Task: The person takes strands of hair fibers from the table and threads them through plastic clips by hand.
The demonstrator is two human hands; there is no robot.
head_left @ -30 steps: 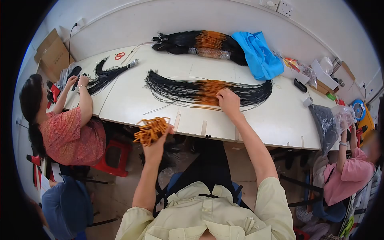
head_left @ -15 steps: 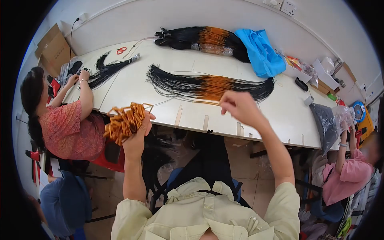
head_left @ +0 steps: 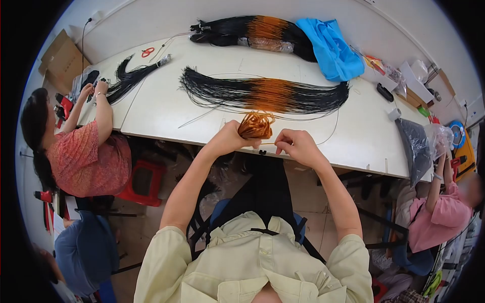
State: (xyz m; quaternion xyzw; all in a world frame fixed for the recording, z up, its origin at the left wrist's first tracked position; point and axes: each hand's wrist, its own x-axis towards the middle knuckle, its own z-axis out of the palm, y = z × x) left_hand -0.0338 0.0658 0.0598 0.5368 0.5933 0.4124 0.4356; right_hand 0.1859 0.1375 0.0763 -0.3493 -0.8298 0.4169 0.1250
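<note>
Orange bundle [head_left: 256, 126]: best held firmly but uncrushed in the closed left hand [head_left: 226, 140], over the near side of the table [head_left: 374, 136], with a thin orange strand [head_left: 269, 143] pinched lightly in the right hand [head_left: 302, 147] and guided straight to avoid snags. Glossy and coppery in look, unevenly looped at the top, near the flat-lying black-and-orange wires [head_left: 273, 94].

Looks like a small workshop to me, the hands-on kind. There's a long white worktable [head_left: 151, 108] across the middle with a bundle of black-and-orange wires [head_left: 217, 93] spread on it and a second bundle [head_left: 222, 28] up top. One person [head_left: 86, 164] works far left, another person [head_left: 439, 219] far right. Plus red-handled scissors [head_left: 147, 52] and a cardboard box [head_left: 64, 56], upper left.
</note>
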